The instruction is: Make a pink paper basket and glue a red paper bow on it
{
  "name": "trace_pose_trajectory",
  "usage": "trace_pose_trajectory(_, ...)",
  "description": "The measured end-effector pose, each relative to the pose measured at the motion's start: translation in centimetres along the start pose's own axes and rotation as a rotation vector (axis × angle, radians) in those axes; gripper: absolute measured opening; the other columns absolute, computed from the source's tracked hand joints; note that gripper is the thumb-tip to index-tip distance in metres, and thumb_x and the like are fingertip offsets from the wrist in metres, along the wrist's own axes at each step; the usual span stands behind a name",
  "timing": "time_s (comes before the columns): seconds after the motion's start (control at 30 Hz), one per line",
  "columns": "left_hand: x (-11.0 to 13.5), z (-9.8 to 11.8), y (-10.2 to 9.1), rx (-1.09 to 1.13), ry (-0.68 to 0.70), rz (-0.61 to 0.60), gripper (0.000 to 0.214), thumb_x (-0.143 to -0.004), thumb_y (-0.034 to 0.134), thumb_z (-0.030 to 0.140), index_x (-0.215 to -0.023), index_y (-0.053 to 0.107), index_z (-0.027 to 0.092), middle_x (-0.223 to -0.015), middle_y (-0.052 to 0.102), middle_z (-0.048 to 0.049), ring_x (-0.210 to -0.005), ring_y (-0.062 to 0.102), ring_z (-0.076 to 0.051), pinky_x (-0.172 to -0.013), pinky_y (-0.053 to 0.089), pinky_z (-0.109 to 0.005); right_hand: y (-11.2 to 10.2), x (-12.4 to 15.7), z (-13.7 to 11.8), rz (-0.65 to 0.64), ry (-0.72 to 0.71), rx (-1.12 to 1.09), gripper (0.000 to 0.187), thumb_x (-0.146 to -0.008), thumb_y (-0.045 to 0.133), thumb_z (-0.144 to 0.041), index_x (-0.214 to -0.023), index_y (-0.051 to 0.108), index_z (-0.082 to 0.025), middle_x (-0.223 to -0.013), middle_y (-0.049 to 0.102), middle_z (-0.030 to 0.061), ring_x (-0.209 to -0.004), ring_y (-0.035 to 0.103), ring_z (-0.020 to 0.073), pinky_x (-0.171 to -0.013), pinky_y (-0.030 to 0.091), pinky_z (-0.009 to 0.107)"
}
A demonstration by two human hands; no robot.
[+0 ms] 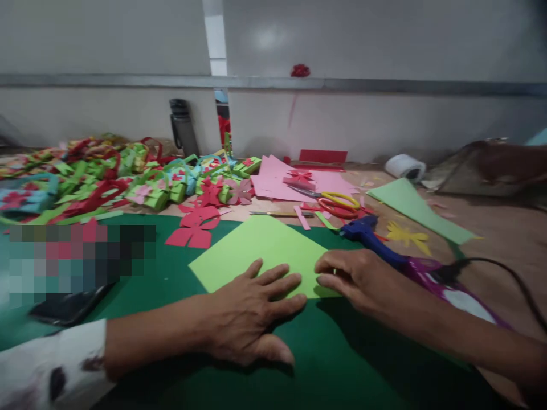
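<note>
A light green sheet of paper [260,250] lies on a dark green mat [166,336]. My left hand [256,310] is spread flat over the sheet's near edge, fingers stretched to the right and thumb on the mat. At the sheet's right side, my right hand [350,276] has its thumb and fingertips drawn together on the paper; the corner beneath them is hidden. A red paper flower cutout [195,226] lies at the mat's far edge. Behind the sheet are a craft knife [282,214] and scissors with yellow and red handles [337,200].
A blue and purple glue gun [367,236] with a cord lies beside my right forearm. Paper bags [145,191] are heaped at the far left, near a dark bottle [183,128]. Pink sheets [273,179], a tape roll [405,167] and a phone [70,304] lie around.
</note>
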State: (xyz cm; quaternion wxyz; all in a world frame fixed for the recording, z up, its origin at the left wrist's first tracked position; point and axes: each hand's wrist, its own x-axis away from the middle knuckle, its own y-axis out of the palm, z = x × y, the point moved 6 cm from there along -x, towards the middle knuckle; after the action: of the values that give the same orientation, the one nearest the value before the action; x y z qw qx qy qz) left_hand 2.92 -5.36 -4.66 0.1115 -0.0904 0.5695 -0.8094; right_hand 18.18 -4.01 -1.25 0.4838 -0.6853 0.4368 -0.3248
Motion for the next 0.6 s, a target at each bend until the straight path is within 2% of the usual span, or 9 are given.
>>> trace_pose_trajectory(0.1, 0.2, 0.1, -0.3, -0.103, -0.009, 0.1, 0.069, -0.085, 0.031, 0.067, -0.135, 0.039, 0.02, -0.137, 0.044, -0.0154, -0.126, 0.036, -0.035, -0.099, 0.029, -0.057, 2.8, -1.6, 0.3, -0.163, 0.042, -0.016, 0.023, -0.084, 0.05, -0.027, -0.062, 0.051, -0.021, -0.06, 0.059, -0.0007, -0.057, 0.051, 0.0148, -0.053, 0.032, 0.026)
trace_pose_trajectory(0.17, 1.1, 0.1, -0.5, -0.149, -0.067, 0.136, 0.066, -0.083, 0.031, 0.07, -0.123, 0.049, 0.021, -0.116, 0.054, -0.0119, -0.105, 0.047, -0.029, -0.091, 0.036, -0.047, 4.1, -2.1, 1.2, -0.174, 0.06, 0.01, 0.02, -0.081, 0.052, -0.028, -0.062, 0.051, -0.022, -0.059, 0.059, 0.0002, -0.057, 0.051, 0.0166, -0.053, 0.031, 0.028)
trace_pose_trajectory(0.23, 2.3, -0.1, -0.6, -0.17, -0.148, 0.15, 0.064, -0.081, 0.032, 0.071, -0.114, 0.054, 0.021, -0.101, 0.054, -0.0086, -0.091, 0.047, -0.024, -0.083, 0.038, -0.041, 5.0, -2.1, 1.9, -0.182, 0.04, 0.003, 0.018, -0.081, 0.05, -0.028, -0.064, 0.051, -0.022, -0.061, 0.06, 0.001, -0.058, 0.053, 0.0179, -0.054, 0.032, 0.029)
trace_pose_trajectory(0.4, 5.6, -1.0, -0.8, -0.141, -0.298, 0.152, 0.061, -0.085, 0.027, 0.067, -0.111, 0.059, 0.022, -0.095, 0.048, -0.0082, -0.086, 0.042, -0.024, -0.079, 0.036, -0.04, 5.0, -1.8, 2.1, -0.171, 0.022, 0.0, 0.019, -0.082, 0.048, -0.031, -0.065, 0.052, -0.024, -0.062, 0.061, 0.0028, -0.058, 0.056, 0.021, -0.052, 0.033, 0.03)
trace_pose_trajectory(0.6, 8.4, -2.1, -1.1, -0.127, -0.376, 0.176, 0.054, -0.089, 0.028, 0.061, -0.112, 0.061, 0.025, -0.099, 0.047, -0.0097, -0.089, 0.041, -0.024, -0.082, 0.034, -0.043, 4.7, -1.8, 1.8, -0.146, 0.005, -0.009, 0.02, -0.081, 0.049, -0.032, -0.063, 0.052, -0.025, -0.059, 0.06, 0.0035, -0.055, 0.057, 0.0216, -0.048, 0.033, 0.029)
